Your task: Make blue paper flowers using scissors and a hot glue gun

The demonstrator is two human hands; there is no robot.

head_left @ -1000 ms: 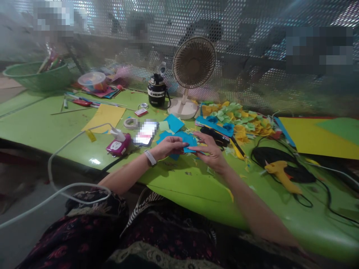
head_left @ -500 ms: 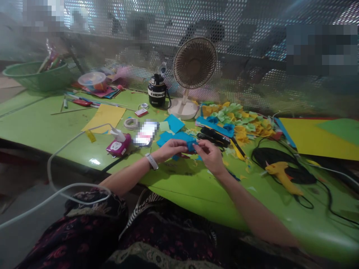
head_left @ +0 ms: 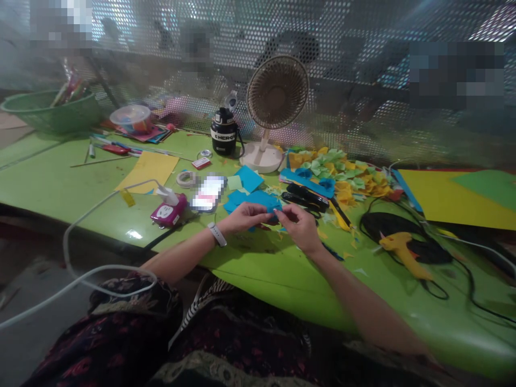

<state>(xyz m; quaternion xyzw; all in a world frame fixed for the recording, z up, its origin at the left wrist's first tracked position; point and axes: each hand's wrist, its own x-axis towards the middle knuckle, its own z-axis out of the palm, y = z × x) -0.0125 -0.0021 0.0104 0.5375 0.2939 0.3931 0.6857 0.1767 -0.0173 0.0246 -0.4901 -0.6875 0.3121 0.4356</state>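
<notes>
Between my fingertips is a small piece of blue paper (head_left: 274, 208), partly covered by the fingers. My left hand (head_left: 249, 216) pinches it from the left, and my right hand (head_left: 297, 224) pinches it from the right. Just behind them lie flat blue paper pieces (head_left: 245, 201) and a blue square sheet (head_left: 250, 178). A pale green paper piece (head_left: 234, 183) sits beside that square. Black-handled scissors (head_left: 304, 198) and a yellow cutter (head_left: 342, 216) rest to the right of my hands, among small paper scraps.
A phone (head_left: 208, 193), a purple power adapter (head_left: 169, 209) and a tape roll (head_left: 187, 178) lie left. Behind stand a black bottle (head_left: 224, 134) and a fan (head_left: 264, 156). Crumpled paper pieces (head_left: 342, 166) are heaped back right. A yellow glue gun (head_left: 403, 251) with cable lies right.
My fingers have shifted slightly on the small blue paper, and less of it shows between them. The whole view has moved a little; the objects on the table stay put.
</notes>
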